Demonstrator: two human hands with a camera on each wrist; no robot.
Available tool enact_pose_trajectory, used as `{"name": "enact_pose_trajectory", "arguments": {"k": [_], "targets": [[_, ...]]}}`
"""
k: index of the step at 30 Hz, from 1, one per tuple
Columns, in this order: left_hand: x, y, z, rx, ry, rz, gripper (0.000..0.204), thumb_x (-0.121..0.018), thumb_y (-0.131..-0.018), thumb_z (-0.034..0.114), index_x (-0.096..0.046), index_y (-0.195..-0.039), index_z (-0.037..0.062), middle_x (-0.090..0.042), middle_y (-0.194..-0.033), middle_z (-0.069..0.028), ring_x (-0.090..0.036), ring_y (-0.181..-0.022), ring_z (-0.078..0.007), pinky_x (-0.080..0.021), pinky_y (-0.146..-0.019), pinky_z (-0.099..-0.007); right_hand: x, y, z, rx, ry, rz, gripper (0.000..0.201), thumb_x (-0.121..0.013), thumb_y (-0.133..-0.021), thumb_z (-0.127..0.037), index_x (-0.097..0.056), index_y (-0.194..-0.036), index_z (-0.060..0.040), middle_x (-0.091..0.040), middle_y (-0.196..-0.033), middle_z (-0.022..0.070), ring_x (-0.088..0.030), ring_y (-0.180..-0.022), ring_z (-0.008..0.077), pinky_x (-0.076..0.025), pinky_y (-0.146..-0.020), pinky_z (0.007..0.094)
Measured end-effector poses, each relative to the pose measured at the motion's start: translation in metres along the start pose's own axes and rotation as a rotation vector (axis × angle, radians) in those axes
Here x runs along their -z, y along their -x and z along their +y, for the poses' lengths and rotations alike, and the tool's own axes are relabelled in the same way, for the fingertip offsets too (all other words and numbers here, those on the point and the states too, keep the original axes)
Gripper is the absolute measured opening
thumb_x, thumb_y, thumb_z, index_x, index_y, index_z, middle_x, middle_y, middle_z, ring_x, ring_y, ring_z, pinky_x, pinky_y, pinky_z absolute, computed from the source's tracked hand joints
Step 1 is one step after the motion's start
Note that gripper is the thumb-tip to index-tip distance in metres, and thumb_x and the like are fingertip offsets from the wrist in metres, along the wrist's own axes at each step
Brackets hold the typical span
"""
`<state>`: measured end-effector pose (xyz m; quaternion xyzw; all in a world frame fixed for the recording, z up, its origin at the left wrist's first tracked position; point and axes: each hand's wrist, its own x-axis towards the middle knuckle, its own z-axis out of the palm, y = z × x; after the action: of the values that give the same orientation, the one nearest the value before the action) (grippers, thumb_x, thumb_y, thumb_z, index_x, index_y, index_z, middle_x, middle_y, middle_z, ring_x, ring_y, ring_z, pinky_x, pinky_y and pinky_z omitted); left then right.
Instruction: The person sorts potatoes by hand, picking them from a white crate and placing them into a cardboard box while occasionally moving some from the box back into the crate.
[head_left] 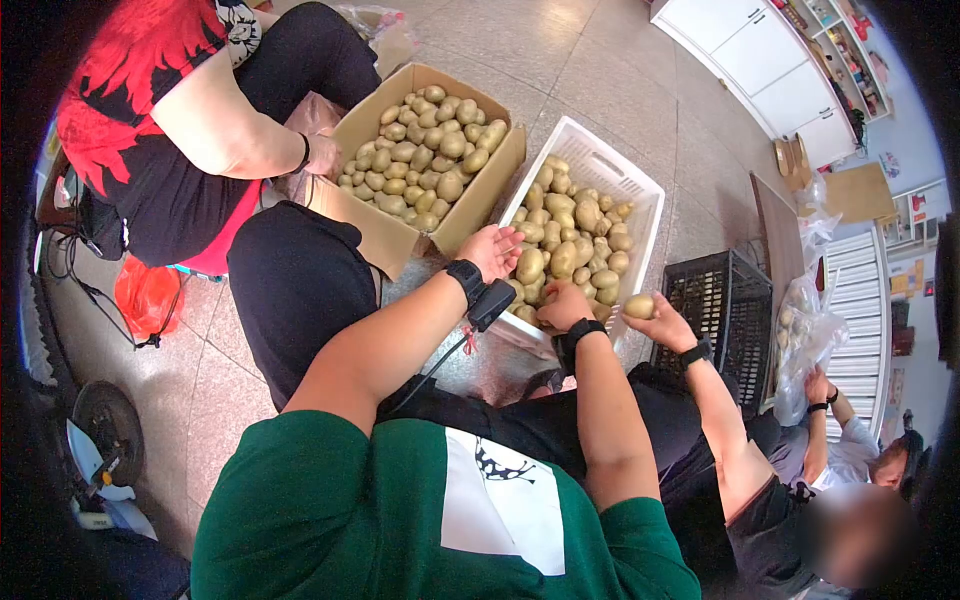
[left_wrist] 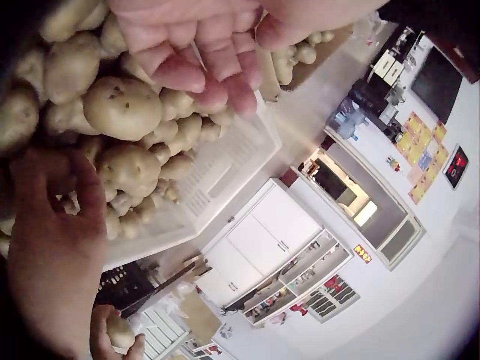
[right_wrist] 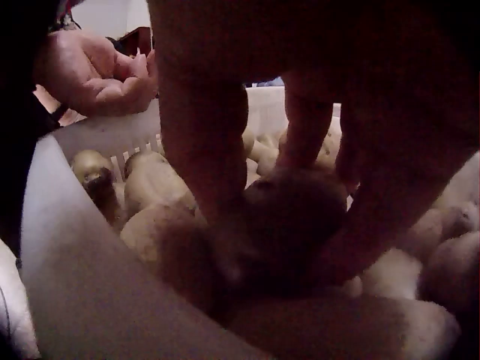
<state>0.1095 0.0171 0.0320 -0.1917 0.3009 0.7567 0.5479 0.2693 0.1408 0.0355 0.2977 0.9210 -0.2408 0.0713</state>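
My left hand (head_left: 490, 252) is over the near left edge of a white plastic crate (head_left: 640, 200), palm up and holding nothing. Its loosely bent fingers (left_wrist: 225, 67) hover above the potatoes (left_wrist: 124, 109) in the left wrist view. Inside the crate, my right hand (head_left: 566, 305) reaches down among potatoes (head_left: 560, 215) near the front wall. The right wrist view is dark, but fingers and thumb come round one potato (right_wrist: 292, 217) from both sides. More potatoes lie tightly around it.
A cardboard box (head_left: 515, 150) full of potatoes stands left of the crate, a seated person's hand (head_left: 322, 155) at its side. To the right, another person's hand (head_left: 660, 325) holds a potato (head_left: 638, 306). Behind that stands a black crate (head_left: 740, 300).
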Motion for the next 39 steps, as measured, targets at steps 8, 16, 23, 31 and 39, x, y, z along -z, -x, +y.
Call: {"name": "enact_pose_trajectory", "arguments": {"k": [8,16,23,31,39], "targets": [[-0.002,0.001,-0.003,-0.007,-0.044,-0.007,0.022,-0.039,-0.087,0.029,-0.052,-0.091,0.0114,-0.06,-0.089,-0.0046,-0.051,-0.067,-0.0162,-0.042,-0.06,-0.0273,0.038,0.01,-0.036,-0.096,-0.258,-0.026,0.035,-0.069,-0.056,-0.018,-0.06,-0.087,-0.0038,-0.062,-0.073,0.014,-0.06,-0.072,0.0277,-0.048,-0.068,0.0333],[-0.007,0.005,-0.012,0.065,-0.162,-0.011,0.017,-0.047,-0.084,0.028,-0.052,-0.091,0.013,-0.059,-0.086,-0.0004,-0.05,-0.072,-0.0154,-0.043,-0.067,-0.0297,0.048,0.005,-0.053,-0.043,-0.515,0.044,0.035,-0.067,-0.066,-0.019,-0.058,-0.095,0.0001,-0.062,-0.075,0.0125,-0.058,-0.072,0.0168,-0.045,-0.068,0.0281],[-0.012,0.008,-0.02,0.109,-0.212,-0.012,0.018,-0.054,-0.081,0.025,-0.052,-0.094,0.013,-0.056,-0.088,-0.0022,-0.052,-0.082,-0.0169,-0.044,-0.073,-0.0375,0.043,0.001,-0.057,0.083,-0.515,0.185,0.029,-0.064,-0.074,-0.012,-0.057,-0.098,0.0027,-0.058,-0.075,0.0022,-0.052,-0.064,0.0076,-0.043,-0.059,0.0208],[-0.019,0.013,-0.008,0.144,-0.077,-0.096,0.016,-0.054,-0.08,0.015,-0.049,-0.095,0.0085,-0.053,-0.086,-0.006,-0.054,-0.074,-0.0193,-0.046,-0.066,-0.0326,0.058,0.007,-0.083,0.072,-0.793,0.126,0.015,-0.058,-0.08,-0.008,-0.059,-0.092,0.0006,-0.059,-0.076,0.0,-0.052,-0.066,0.0052,-0.042,-0.059,0.0196],[-0.028,0.02,0.03,-0.04,0.147,-0.1,0.036,-0.061,-0.071,-0.001,-0.046,-0.102,0.0103,-0.051,-0.086,-0.0066,-0.049,-0.069,-0.0174,-0.043,-0.057,-0.026,0.047,-0.007,-0.055,0.091,-0.618,0.206,0.015,-0.057,-0.08,-0.008,-0.059,-0.091,0.0008,-0.059,-0.077,0.0002,-0.053,-0.067,0.0056,-0.043,-0.061,0.0196]]}}
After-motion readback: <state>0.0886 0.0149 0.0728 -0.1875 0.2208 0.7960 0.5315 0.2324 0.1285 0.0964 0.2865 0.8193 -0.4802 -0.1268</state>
